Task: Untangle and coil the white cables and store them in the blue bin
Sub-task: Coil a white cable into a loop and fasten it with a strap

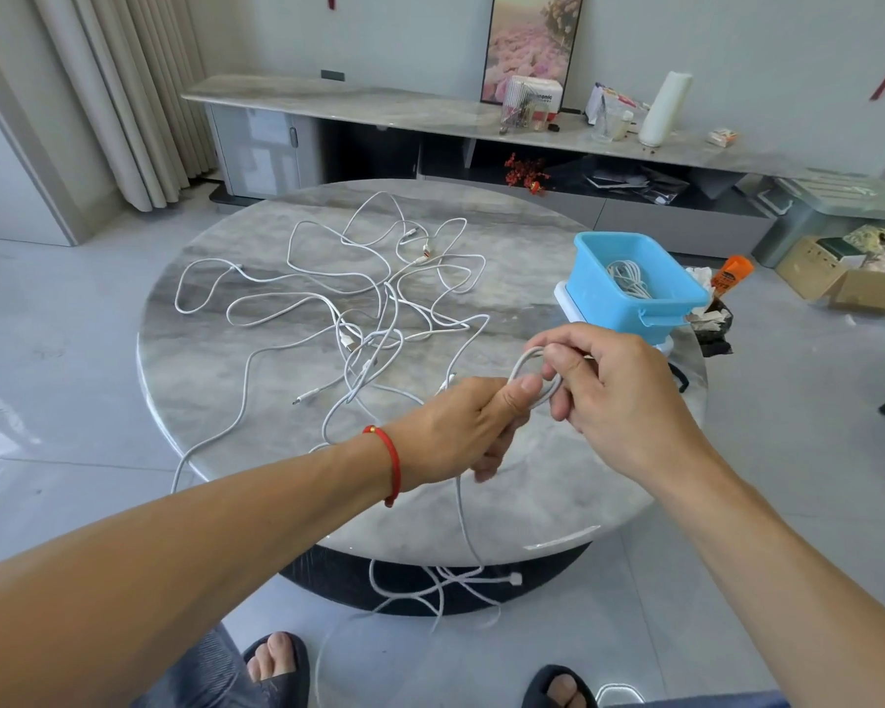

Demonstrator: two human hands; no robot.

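Observation:
Several white cables (374, 304) lie tangled across the round marble table (236, 370). My left hand (461, 426) pinches a small loop of one white cable (524, 367) above the table's near right part, and my right hand (614, 396) grips the same loop from the right. The rest of this cable (461, 523) hangs from my left hand over the table edge to a loose pile on the floor (440, 585). The blue bin (634, 283) stands at the table's right edge with a coiled white cable (629, 278) inside.
A long low marble cabinet (430, 115) with clutter runs along the far wall. A black bag (711, 324) and an orange bottle (731, 273) sit right of the bin. Cardboard boxes (839, 278) stand on the floor at right. My sandalled feet (277, 666) are below.

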